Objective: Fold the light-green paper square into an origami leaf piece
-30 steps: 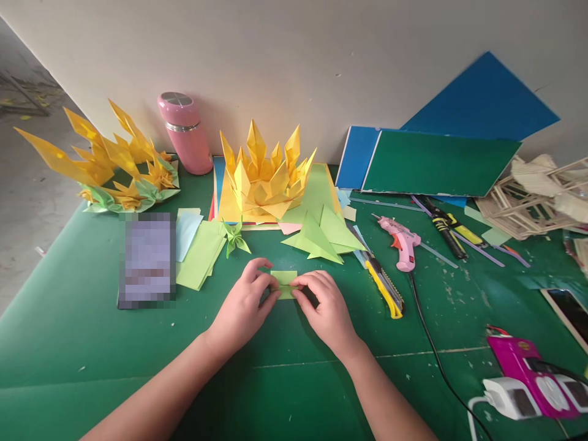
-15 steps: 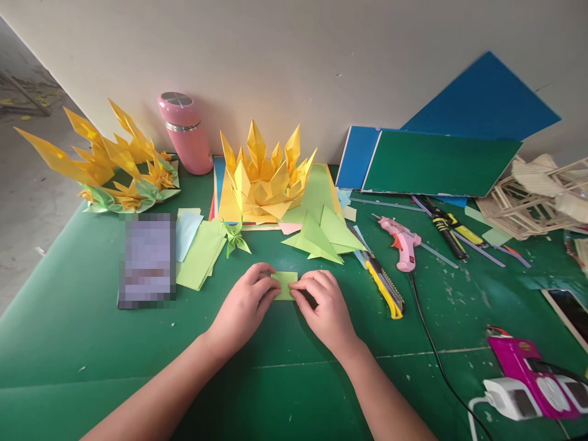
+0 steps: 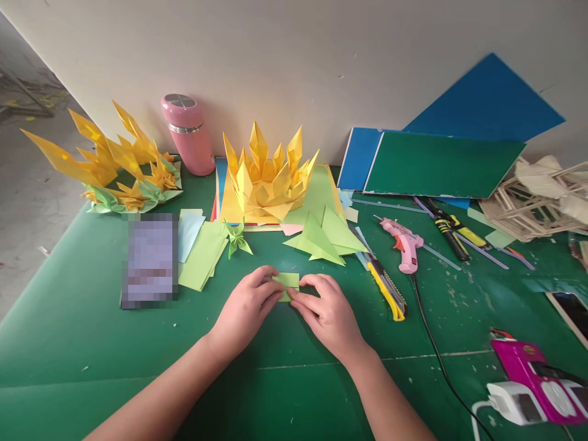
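Fingertips of left hand [image 3: 244, 307] and right hand [image 3: 329, 313] grasp a small folded green paper [image 3: 286, 280] from either side, just below frame centre. Green paper flower [image 3: 237, 237]: above, slightly left. Yellow cutter [image 3: 386, 293]: right of centre; pink glue gun [image 3: 406, 248] beyond it. Yellow paper crown [image 3: 271, 193]: upper centre.

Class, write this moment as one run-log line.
left hand: touching small green paper; right hand: touching same paper; nearby: yellow cutter, pink glue gun
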{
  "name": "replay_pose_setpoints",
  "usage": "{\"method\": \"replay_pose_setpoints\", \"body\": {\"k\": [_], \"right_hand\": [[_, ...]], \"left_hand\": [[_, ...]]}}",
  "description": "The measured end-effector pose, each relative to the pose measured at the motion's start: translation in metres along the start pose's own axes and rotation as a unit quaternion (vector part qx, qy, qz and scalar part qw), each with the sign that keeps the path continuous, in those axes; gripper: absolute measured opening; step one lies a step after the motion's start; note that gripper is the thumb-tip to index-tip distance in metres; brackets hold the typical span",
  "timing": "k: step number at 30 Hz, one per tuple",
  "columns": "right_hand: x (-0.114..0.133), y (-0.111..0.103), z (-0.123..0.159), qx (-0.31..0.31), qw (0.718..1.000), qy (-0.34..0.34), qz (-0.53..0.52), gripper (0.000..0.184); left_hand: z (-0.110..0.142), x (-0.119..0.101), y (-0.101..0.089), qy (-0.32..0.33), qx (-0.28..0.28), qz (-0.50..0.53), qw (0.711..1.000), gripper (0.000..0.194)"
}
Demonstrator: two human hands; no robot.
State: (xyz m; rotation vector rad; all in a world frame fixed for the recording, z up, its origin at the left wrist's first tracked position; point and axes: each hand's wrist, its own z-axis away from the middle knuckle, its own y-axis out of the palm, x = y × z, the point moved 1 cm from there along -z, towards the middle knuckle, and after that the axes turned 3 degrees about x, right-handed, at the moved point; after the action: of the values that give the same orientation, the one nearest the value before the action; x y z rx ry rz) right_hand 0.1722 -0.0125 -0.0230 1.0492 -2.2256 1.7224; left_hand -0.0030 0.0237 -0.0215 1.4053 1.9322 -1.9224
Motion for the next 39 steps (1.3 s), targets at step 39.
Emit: {"method": "replay_pose_setpoints", "body": {"k": [39], "right_hand": [[-0.015, -0.017, 0.003, 0.044, 0.998, -0.013, -0.033, 0.018]], "left_hand": [[0.002, 0.008, -0.005, -0.004, 0.029, 0.059, 0.998, 0.023]]}}
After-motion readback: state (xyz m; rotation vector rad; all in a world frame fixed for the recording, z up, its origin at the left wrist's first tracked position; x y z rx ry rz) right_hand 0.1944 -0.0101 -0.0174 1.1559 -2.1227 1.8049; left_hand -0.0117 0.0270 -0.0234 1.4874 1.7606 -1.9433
